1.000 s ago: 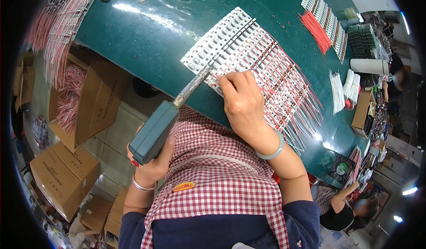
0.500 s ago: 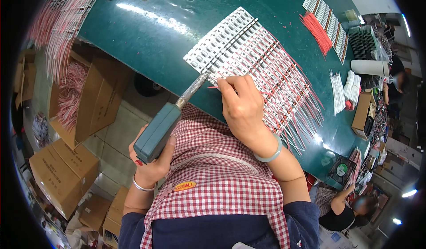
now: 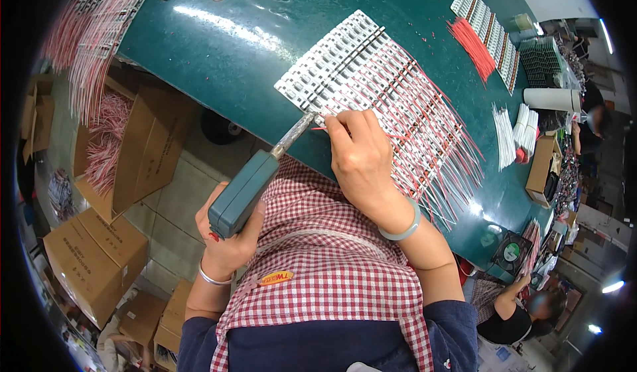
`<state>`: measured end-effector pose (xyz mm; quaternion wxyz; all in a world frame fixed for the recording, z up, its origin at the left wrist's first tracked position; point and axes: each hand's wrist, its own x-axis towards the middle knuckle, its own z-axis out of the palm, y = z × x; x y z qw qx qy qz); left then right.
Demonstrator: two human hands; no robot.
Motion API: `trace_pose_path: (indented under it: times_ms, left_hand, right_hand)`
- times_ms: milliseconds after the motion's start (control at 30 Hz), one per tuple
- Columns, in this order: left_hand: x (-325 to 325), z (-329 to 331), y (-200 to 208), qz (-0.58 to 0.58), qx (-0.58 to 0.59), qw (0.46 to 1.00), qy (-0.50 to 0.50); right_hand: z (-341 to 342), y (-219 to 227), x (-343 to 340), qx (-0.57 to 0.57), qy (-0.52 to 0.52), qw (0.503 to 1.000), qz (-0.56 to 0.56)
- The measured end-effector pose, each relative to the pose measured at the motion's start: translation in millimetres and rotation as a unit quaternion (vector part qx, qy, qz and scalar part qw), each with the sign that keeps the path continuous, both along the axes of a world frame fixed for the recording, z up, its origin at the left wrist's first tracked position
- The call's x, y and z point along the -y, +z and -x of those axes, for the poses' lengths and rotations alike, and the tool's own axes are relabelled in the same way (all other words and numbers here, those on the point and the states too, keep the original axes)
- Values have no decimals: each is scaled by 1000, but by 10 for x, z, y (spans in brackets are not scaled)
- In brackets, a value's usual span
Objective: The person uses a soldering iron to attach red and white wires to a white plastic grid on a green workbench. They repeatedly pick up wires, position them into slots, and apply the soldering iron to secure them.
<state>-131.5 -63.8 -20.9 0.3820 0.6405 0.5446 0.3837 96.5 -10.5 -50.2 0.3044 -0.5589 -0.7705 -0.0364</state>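
My left hand is wrapped round a green soldering gun, its metal barrel slanting up and to the right. The tip meets the near left corner of a panel of white parts laid in rows on the table. My right hand is closed in a pinch right beside that tip, on a thin red wire whose end pokes out left of the fingers. Many red and white wires trail from the panel to the right. The exact spot under the tip is too small to make out.
The green table holds red wires, another strip of parts and bundles of white wires at right. A small fan stands near another person. Cardboard boxes and wired panels are at left.
The soldering gun has shifted slightly to the right, its body tilting a little more upright. My right hand has barely moved and keeps its pinch.
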Motion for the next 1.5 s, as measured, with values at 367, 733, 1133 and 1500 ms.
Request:
trace_pose_path:
  times_ms: [367, 733, 1133, 1500]
  left_hand:
    - [126, 69, -53, 37, 110, 990, 78]
    - [-112, -73, -7, 15, 148, 981, 128]
    - [-329, -232, 66, 22, 107, 979, 171]
    - [-557, -287, 47, 27, 108, 985, 128]
  right_hand:
    - [4, 42, 2, 8, -3, 1000, 19]
    - [-1004, 608, -598, 13, -85, 995, -48]
    - [-2375, 77, -1034, 67, -241, 967, -41]
    - [-3091, -32, 443, 79, -455, 886, 31]
